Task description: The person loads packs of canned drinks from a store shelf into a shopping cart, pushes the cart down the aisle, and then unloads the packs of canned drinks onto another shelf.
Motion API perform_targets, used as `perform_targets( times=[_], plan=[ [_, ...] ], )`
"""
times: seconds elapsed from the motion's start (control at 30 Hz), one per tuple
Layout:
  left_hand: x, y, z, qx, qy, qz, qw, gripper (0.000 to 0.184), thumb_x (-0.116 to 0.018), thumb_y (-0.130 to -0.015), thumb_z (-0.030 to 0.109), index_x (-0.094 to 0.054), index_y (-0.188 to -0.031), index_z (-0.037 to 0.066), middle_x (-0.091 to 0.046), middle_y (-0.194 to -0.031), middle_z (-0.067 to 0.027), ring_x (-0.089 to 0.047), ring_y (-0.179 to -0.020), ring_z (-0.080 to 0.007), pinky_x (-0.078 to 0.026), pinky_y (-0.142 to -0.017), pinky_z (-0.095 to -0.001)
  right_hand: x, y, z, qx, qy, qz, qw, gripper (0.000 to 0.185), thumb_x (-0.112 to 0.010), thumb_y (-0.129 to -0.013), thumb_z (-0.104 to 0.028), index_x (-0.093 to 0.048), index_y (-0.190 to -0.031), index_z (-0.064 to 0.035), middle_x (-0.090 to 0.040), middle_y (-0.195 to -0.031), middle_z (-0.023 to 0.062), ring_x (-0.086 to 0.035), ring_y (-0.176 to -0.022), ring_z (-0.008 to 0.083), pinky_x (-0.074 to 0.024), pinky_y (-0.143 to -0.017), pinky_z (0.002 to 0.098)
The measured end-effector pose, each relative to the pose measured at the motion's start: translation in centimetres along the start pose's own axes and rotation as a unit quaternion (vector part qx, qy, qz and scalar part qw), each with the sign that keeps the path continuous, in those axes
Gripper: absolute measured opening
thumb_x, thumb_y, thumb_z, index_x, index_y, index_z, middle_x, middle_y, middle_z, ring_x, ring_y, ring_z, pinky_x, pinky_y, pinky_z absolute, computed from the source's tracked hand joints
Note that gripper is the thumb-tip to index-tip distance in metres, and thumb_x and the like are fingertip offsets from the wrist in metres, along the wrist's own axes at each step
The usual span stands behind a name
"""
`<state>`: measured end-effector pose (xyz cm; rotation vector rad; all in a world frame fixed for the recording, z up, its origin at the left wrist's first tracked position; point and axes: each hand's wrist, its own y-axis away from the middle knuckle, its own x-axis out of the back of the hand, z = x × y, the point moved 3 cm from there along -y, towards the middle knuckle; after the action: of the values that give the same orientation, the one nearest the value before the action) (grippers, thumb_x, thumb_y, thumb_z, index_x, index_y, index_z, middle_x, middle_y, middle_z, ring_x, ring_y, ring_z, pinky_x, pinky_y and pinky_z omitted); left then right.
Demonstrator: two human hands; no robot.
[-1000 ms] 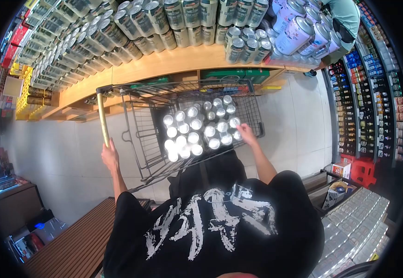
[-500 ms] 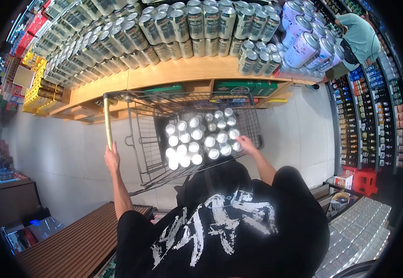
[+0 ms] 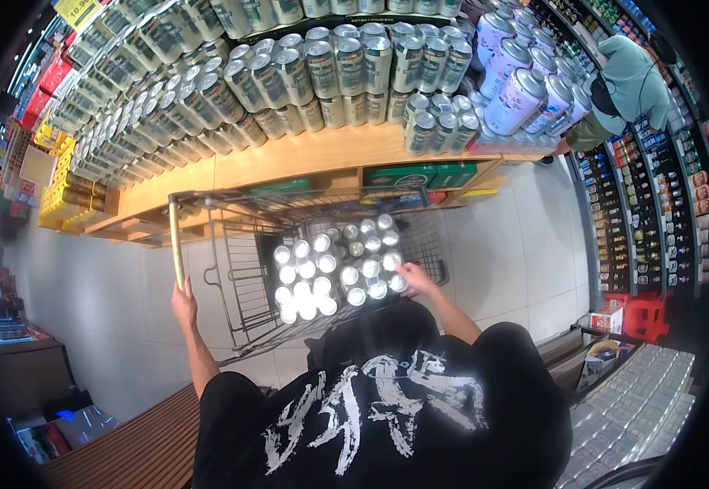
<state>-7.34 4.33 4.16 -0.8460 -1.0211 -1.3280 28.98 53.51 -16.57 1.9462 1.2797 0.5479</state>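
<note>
My left hand (image 3: 183,303) is wrapped around the pale handle bar (image 3: 177,243) of a wire shopping cart (image 3: 240,281). Inside the basket sit multi-packs of cans, their silvery tops facing up. Bright glare washes out the near-left pack (image 3: 306,299). At the right side, my right hand (image 3: 417,279) has its fingers closed on the edge of the right-hand can pack (image 3: 377,277). The undersides of the packs and part of my right grip are hidden.
A wooden display shelf (image 3: 289,147) stacked with beer cans (image 3: 350,65) runs beyond the cart. White-and-purple cans (image 3: 517,98) stand at its right end, near another person (image 3: 631,81). Bottle shelves (image 3: 639,212) line the right. A red stool (image 3: 646,316) and more can packs (image 3: 639,399) stand nearer.
The view has tilted, so shelf, cart and cans appear lower and slightly left. Both hands keep their places on handle and pack. The other person has shifted and bends further down.
</note>
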Motion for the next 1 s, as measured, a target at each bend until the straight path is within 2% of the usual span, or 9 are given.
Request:
perform_targets(
  times=[0.13, 0.23, 0.3, 0.43, 0.5, 0.63, 0.7, 0.83, 1.0],
  plan=[
    [-0.1, -0.3, 0.2, -0.049, -0.013, 0.051, 0.997, 0.036, -0.054, -0.093, 0.036, -0.056, -0.116, 0.008, -0.063, -0.098, -0.0195, -0.059, -0.092, -0.0385, -0.046, -0.080, -0.0453, 0.2, -0.1, -0.9, 0.005, 0.040, -0.009, 0.999, 0.045, -0.054, -0.092, -0.045, -0.051, -0.104, -0.0015, -0.058, -0.089, 0.0098, -0.064, -0.071, 0.0193, -0.0560, -0.052, 0.0348],
    [0.3, 4.0, 6.4, -0.212, -0.117, 0.338, 0.909, 0.030, -0.058, -0.089, 0.016, -0.055, -0.118, 0.009, -0.060, -0.109, -0.0157, -0.055, -0.104, -0.0349, -0.043, -0.089, -0.0426, 0.3, 0.2, -2.1, -0.004, 0.051, -0.003, 0.999, 0.043, -0.054, -0.093, -0.044, -0.053, -0.103, -0.0024, -0.059, -0.083, 0.0075, -0.062, -0.065, 0.0161, -0.0495, -0.046, 0.0295],
    [-1.4, 8.0, 11.0, -0.271, 0.034, 0.250, 0.929, 0.034, -0.058, -0.083, 0.001, -0.055, -0.116, 0.008, -0.058, -0.111, -0.0134, -0.052, -0.109, -0.0320, -0.040, -0.094, -0.0413, 0.6, -0.3, -1.7, -0.005, 0.021, -0.001, 1.000, 0.042, -0.055, -0.093, -0.043, -0.054, -0.104, -0.0029, -0.059, -0.083, 0.0067, -0.061, -0.064, 0.0150, -0.0468, -0.045, 0.0275],
    [-10.6, 15.4, 16.4, -0.279, 0.223, -0.141, 0.923, 0.031, -0.060, -0.080, -0.005, -0.059, -0.110, 0.002, -0.060, -0.106, -0.0150, -0.058, -0.100, -0.0305, -0.045, -0.086, -0.0356, 0.8, -3.2, -0.4, -0.016, -0.031, -0.018, 0.999, 0.045, -0.055, -0.092, -0.044, -0.054, -0.112, -0.0036, -0.062, -0.095, 0.0077, -0.062, -0.079, 0.0158, -0.0488, -0.058, 0.0307],
    [-16.0, 18.0, 17.5, -0.296, 0.250, -0.253, 0.887, 0.033, -0.061, -0.085, 0.008, -0.057, -0.118, 0.003, -0.061, -0.114, -0.0167, -0.057, -0.106, -0.0318, -0.045, -0.090, -0.0373, 0.7, -3.8, -1.0, -0.022, -0.037, -0.035, 0.998, 0.046, -0.054, -0.092, -0.044, -0.054, -0.114, -0.0033, -0.062, -0.102, 0.0090, -0.062, -0.088, 0.0177, -0.0504, -0.065, 0.0353],
    [-25.5, 20.2, 17.0, -0.080, 0.212, -0.503, 0.834, 0.069, -0.057, -0.091, 0.040, -0.037, -0.137, -0.008, -0.041, -0.140, -0.0259, -0.042, -0.130, -0.0308, -0.036, -0.105, -0.0388, 0.6, -3.9, -2.8, -0.037, -0.032, -0.036, 0.998, 0.044, -0.055, -0.092, -0.040, -0.054, -0.116, -0.0029, -0.061, -0.108, 0.0101, -0.061, -0.096, 0.0204, -0.0517, -0.072, 0.0399],
    [-33.3, 19.9, 13.2, -0.011, 0.264, -0.491, 0.830, 0.072, -0.057, -0.091, 0.038, -0.032, -0.140, -0.008, -0.037, -0.144, -0.0242, -0.038, -0.132, -0.0317, -0.033, -0.107, -0.0384, 0.3, -4.1, -3.2, -0.034, -0.044, -0.023, 0.998, 0.037, -0.057, -0.093, -0.034, -0.054, -0.113, -0.0029, -0.062, -0.102, 0.0081, -0.064, -0.089, 0.0186, -0.0547, -0.068, 0.0374],
    [-32.0, 19.7, 14.9, 0.121, 0.341, -0.500, 0.787, 0.078, -0.055, -0.090, 0.040, -0.023, -0.143, -0.007, -0.037, -0.143, -0.0237, -0.038, -0.132, -0.0314, -0.031, -0.109, -0.0390, 0.4, -4.2, -3.6, -0.039, -0.017, -0.025, 0.999, 0.039, -0.056, -0.093, -0.036, -0.054, -0.114, -0.0029, -0.062, -0.103, 0.0080, -0.064, -0.085, 0.0180, -0.0513, -0.061, 0.0335],
    [-31.8, 20.5, 15.5, 0.156, 0.315, -0.553, 0.755, 0.070, -0.057, -0.090, 0.045, -0.040, -0.132, -0.008, -0.048, -0.130, -0.0186, -0.047, -0.119, -0.0255, -0.039, -0.097, -0.0363, -0.2, -1.6, -5.9, -0.042, -0.036, -0.040, 0.998, 0.036, -0.055, -0.093, -0.038, -0.056, -0.109, -0.0056, -0.060, -0.085, 0.0015, -0.053, -0.063, 0.0094, -0.0325, -0.046, 0.0257]
  ],
)
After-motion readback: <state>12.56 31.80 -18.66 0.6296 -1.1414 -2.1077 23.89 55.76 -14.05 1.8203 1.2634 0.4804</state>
